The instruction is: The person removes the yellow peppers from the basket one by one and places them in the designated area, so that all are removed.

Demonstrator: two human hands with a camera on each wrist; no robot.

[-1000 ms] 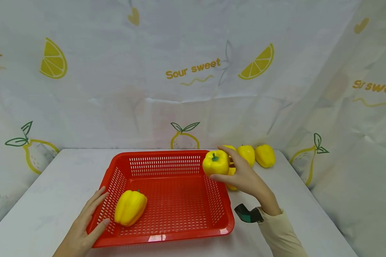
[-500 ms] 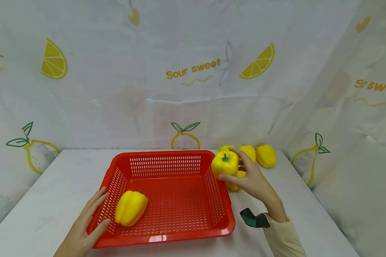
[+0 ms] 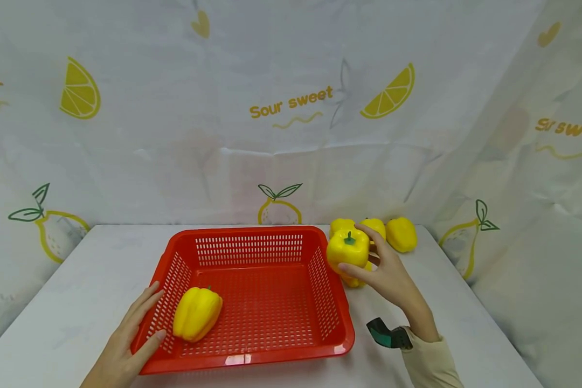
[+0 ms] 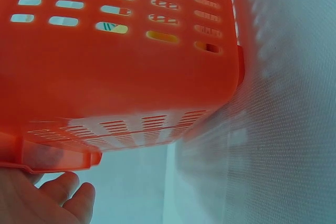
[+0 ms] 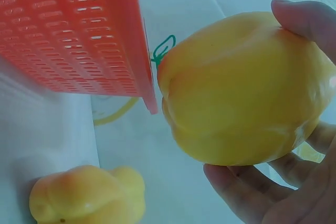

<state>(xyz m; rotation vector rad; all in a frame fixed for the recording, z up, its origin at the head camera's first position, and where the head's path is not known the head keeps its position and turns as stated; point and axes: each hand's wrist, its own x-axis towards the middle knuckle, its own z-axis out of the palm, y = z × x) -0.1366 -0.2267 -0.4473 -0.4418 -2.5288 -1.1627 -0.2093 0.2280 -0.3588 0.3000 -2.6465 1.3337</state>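
Observation:
My right hand [image 3: 388, 275] grips a yellow bell pepper [image 3: 346, 250] with a green stem, thumb on one side and fingers on the other. In the right wrist view this bell pepper [image 5: 236, 93] is beside the rim of the red basket [image 5: 137, 30], with another pepper [image 5: 86, 195] lower down. The red basket [image 3: 242, 358] stands on the table, with one yellow bell pepper [image 3: 197, 314] lying inside at its left. My left hand [image 3: 126, 339] rests at the basket's left rim, fingers extended; the left wrist view shows its fingers [image 4: 79, 203] by the rim.
Several more yellow bell peppers lie right of the basket: one at the far right [image 3: 401, 235], others at the back [image 3: 341, 225] and partly behind the held one [image 3: 354, 282]. A printed cloth [image 3: 291, 161] hangs behind the white table [image 3: 53, 302].
My right hand has moved right with the bell pepper, from over the basket's right rim to just outside it, above the other peppers. The left hand and basket stay in place.

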